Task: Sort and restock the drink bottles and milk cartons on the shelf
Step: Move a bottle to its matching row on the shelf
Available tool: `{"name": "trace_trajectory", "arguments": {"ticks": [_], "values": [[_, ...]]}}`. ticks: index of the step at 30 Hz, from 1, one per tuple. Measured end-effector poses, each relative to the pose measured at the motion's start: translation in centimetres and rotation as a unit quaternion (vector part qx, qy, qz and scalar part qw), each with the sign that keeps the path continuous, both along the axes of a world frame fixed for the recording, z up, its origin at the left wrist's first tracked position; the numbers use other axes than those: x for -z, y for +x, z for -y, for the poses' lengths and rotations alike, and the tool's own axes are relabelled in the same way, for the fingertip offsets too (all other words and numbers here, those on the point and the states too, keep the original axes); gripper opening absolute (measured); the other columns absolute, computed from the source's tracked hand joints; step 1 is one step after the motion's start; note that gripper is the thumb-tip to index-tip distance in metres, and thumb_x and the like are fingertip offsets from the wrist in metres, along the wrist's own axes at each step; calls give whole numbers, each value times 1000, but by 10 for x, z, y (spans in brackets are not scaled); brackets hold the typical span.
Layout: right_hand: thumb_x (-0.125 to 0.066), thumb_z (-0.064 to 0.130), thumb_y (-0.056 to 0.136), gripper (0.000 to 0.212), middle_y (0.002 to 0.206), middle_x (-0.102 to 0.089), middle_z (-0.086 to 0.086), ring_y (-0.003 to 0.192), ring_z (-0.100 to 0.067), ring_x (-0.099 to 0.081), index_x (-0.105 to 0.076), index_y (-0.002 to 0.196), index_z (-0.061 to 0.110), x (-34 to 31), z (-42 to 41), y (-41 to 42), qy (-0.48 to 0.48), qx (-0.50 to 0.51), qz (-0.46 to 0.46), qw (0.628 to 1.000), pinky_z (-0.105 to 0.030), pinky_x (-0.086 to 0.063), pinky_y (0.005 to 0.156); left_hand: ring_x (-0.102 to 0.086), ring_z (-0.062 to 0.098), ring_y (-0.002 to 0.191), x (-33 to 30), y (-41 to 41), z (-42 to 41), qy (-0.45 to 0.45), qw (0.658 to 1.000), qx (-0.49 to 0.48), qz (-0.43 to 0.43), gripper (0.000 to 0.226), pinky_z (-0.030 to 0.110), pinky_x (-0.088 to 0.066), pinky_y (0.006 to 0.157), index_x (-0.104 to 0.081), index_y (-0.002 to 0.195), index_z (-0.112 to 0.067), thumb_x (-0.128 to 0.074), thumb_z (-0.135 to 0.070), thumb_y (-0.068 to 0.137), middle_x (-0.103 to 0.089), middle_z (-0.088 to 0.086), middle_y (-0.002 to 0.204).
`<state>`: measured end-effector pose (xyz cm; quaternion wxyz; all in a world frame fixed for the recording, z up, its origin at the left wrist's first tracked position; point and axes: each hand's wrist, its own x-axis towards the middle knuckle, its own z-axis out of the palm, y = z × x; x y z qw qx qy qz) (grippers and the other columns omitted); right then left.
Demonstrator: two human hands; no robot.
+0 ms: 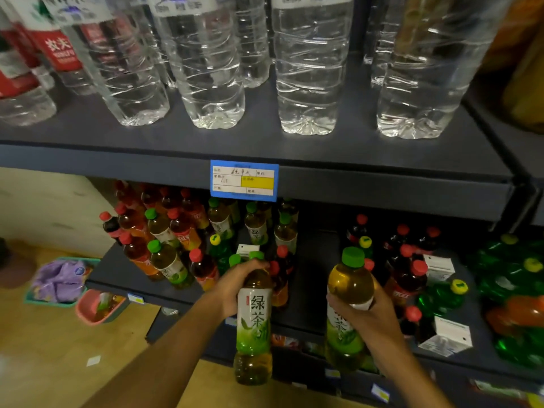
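My left hand (235,287) grips a green-tea bottle (253,325) by its shoulder, green cap up, in front of the lower shelf (306,260). My right hand (368,310) grips a second green-tea bottle (348,293) around its middle, slightly tilted, further right. Behind them on the lower shelf stand mixed red-capped tea bottles (138,251), green-capped tea bottles (169,260), dark cola bottles (409,275) and green soda bottles (438,295). White milk cartons (447,337) lie among the bottles on the right.
Large clear water bottles (306,69) fill the upper shelf (117,163), which carries a blue price tag (244,180). On the wooden floor at left sit a teal basket with purple cloth (59,281) and a pink basket (98,309). A bare shelf strip runs between the two held bottles.
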<state>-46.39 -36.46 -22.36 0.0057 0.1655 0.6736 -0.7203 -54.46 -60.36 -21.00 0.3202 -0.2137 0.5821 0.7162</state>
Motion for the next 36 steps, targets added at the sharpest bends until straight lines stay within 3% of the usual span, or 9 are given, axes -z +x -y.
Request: {"name": "trace_trajectory", "arguments": {"ticks": [4,9,17,20,25,29,31,33,36], "values": [[-89,15,61,49,96,-75,4,94,-16,-69,-67,103,28,8,-7,-2,-6,-6,3,1000,-35,-52,84,-67,27,69,6,-6,-13,-10,1000,-13,0,35,36,-55,67,-67,94,-9,-76,-27,66,-69,14,80],[-90,20,58,52,90,-75,10,88,-7,-70,-66,103,29,13,-8,3,7,3,3,1000,-25,-50,74,-64,33,82,1,-18,-15,9,1000,-21,10,49,41,-54,76,-63,112,-3,-72,-26,70,-61,25,106],[-88,43,42,59,87,-75,10,86,-9,-70,-67,96,37,18,14,8,39,60,8,997,-29,-51,75,-66,31,60,6,-31,-2,83,994,58,32,26,37,-57,60,-69,73,-2,-70,-25,62,-66,19,71],[-85,53,38,57,89,-75,14,81,-3,-70,-66,92,49,21,27,6,51,81,-6,995,-29,-51,75,-59,34,72,6,-27,0,93,992,71,42,29,44,-52,72,-61,82,-2,-69,-27,70,-58,21,83],[-86,49,48,62,93,-74,13,85,-1,-69,-66,104,34,33,44,-6,94,116,-45,988,-16,-49,74,-70,28,64,-5,-17,14,147,986,68,33,16,40,-58,57,-76,74,-8,-73,-21,67,-67,14,74],[-88,41,56,61,99,-73,4,94,-11,-69,-65,110,23,47,56,-21,139,104,-51,983,-26,-53,85,-73,35,86,0,-11,39,137,990,35,10,23,49,-59,79,-80,74,-10,-82,-23,55,-76,14,92],[-89,37,59,52,93,-75,8,90,-6,-70,-66,105,26,58,65,-31,151,101,-49,982,-20,-54,82,-72,39,88,2,-8,51,119,993,9,12,40,57,-51,93,-80,78,-9,-89,-24,43,-76,17,93],[-90,32,62,48,89,-74,12,88,-4,-69,-66,103,27,72,76,-39,162,101,-34,981,-19,-53,80,-72,39,88,-3,0,63,110,993,32,5,48,58,-51,91,-79,85,-10,-94,-25,41,-75,19,95],[-91,32,62,56,96,-73,10,94,-10,-68,-64,111,28,94,95,-51,177,101,-2,979,-34,-53,87,-71,40,93,-15,18,83,95,994,54,-1,52,59,-54,88,-79,90,-9,-95,-28,45,-73,22,101]]}}
